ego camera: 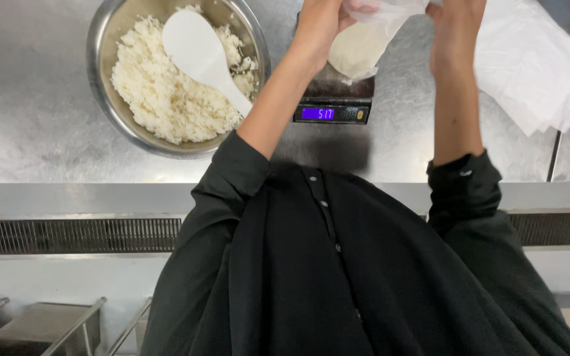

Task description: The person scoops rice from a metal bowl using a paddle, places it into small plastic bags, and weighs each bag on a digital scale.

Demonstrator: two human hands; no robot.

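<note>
Overhead view of a steel counter (34, 132), with the digital scale (332, 105) taken as landmark. A clear plastic bag (364, 39) holding a portion of cooked rice hangs directly above the scale's platform; whether its lower tip touches the platform cannot be told. The left hand (321, 23) closes its fingers on the bag's upper left edge. The right hand (456, 26) grips the upper right edge at the top margin of the view, where its fingertips are cut off. Both forearms rise bare from rolled dark sleeves and reach forward over the counter's near edge, the left slanting inward toward the scale, the right nearly straight.

Left of the scale, just beside it, stands a round metal bowl (100, 86) of white rice with a white rice paddle (199, 53) lying on the grains, its handle pointing toward the scale. Right of the scale, a stack of white sheets (536, 72) lies fanned out and runs to the right margin. Bare steel lies open in front of the scale, between it and the counter's front lip, and also between the scale and the sheets. Below the lip runs a slotted grille (67, 235).
</note>
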